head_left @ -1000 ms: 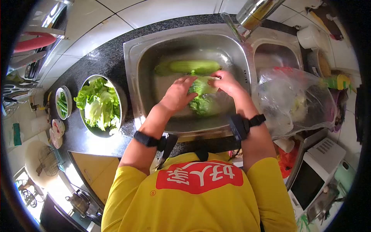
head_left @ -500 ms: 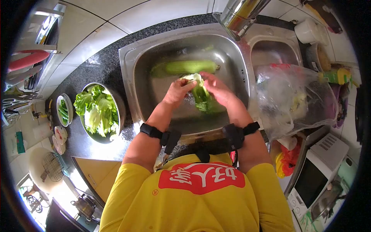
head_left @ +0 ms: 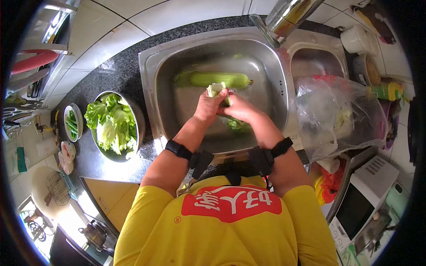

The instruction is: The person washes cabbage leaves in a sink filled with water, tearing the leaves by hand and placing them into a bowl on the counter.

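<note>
Over the large sink basin, my left hand (head_left: 207, 106) is closed round the pale stem end of a leafy green vegetable (head_left: 216, 88). My right hand (head_left: 239, 108) presses against the same vegetable from the other side, with its fingers meeting the left ones. Dark green leaves hang down below my hands, close to the basin floor. Both palms and much of the vegetable's middle are hidden. Just beyond, a long green gourd (head_left: 219, 80) lies sideways in the sink (head_left: 173, 116).
A metal bowl (head_left: 140, 122) of lettuce (head_left: 111, 124) stands left of the sink, beside a plate of green vegetables (head_left: 72, 125). The faucet (head_left: 286, 20) rises behind the basin. On the right, a clear plastic bag (head_left: 337, 119) lies by a smaller basin (head_left: 317, 62).
My hands have come closer together, and the right hand has moved left round the vegetable, covering more of it. The view has shifted slightly.
</note>
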Tool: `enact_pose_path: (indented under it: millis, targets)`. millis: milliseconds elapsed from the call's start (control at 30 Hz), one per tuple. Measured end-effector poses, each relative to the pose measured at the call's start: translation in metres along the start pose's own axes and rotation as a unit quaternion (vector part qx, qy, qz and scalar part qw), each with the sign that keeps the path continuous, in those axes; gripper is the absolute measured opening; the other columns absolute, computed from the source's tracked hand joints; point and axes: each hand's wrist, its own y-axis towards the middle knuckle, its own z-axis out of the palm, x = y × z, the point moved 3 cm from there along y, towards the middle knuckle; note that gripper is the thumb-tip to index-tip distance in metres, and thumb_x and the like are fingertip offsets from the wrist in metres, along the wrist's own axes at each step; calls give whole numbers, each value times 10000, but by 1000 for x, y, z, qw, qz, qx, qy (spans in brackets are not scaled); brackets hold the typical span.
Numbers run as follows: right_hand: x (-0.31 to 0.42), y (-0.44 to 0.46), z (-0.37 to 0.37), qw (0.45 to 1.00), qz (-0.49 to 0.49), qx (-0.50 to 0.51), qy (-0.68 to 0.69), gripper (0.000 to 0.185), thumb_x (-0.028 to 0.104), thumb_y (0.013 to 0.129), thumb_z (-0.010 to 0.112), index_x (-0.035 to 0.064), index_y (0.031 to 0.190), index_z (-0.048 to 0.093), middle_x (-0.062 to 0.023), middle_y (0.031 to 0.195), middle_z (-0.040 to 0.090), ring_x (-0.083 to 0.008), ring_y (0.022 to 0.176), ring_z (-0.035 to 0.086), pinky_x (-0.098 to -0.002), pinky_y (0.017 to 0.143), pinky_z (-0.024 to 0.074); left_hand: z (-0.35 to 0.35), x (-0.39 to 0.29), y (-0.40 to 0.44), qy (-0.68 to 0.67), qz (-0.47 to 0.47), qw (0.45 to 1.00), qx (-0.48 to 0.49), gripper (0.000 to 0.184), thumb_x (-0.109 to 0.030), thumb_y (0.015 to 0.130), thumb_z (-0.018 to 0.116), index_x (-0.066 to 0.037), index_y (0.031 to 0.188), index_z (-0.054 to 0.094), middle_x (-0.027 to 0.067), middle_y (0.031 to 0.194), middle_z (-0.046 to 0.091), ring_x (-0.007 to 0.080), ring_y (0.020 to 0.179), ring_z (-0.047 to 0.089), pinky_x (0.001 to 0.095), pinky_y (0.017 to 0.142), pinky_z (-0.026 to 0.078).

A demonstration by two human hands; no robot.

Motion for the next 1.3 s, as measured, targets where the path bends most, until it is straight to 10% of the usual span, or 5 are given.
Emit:
enact_pose_path:
  millis: [300, 467, 700, 933, 1300]
  targets:
    - [-3, -12, -9, 955, -77, 58, -281, 329, 264, 740, 638, 39, 959, 541, -194, 850, 587, -343, 816, 566, -397, 695, 447, -38, 1, -7, -300, -101, 918, -239, 46, -86, 874, 458, -67, 878, 500, 65, 784, 562, 195, 749, 566, 356, 675, 476]
    - [-69, 12, -38, 941, 49, -176, -285, 190, 219, 790, 554, 39, 847, 572, -184, 815, 583, -331, 780, 567, -411, 696, 445, -71, 2, 12, 591, 54, 777, -209, 307, -275, 799, 566, -84, 1016, 463, 118, 842, 568, 259, 843, 575, 457, 743, 451]
    - [-61, 11, -17, 865, 22, -115, -487, 169, 143, 809, 426, 73, 886, 559, -145, 885, 563, -300, 855, 554, -434, 730, 430, -51, 22, 13, 842, -126, 523, -46, 317, -204, 796, 488, -142, 1107, 496, 169, 1131, 516, 297, 1056, 498, 457, 824, 414]
    - [-22, -5, -45, 974, 23, -223, 7, 255, 229, 767, 629, 50, 930, 549, -88, 806, 595, -203, 747, 567, -329, 677, 436, -20, -49, -14, 571, 139, 809, -12, 333, -323, 809, 545, -130, 1080, 551, 170, 1102, 524, 345, 1000, 502, 403, 860, 407]
    - [-3, -31, -21, 861, 109, -9, 497, 396, 365, 812, 574, 118, 1114, 508, -34, 1065, 522, -146, 946, 477, -314, 771, 391, 11, -30, -34, 566, 210, 795, 55, 256, -84, 663, 616, -102, 918, 599, 167, 908, 540, 347, 862, 532, 374, 745, 452]
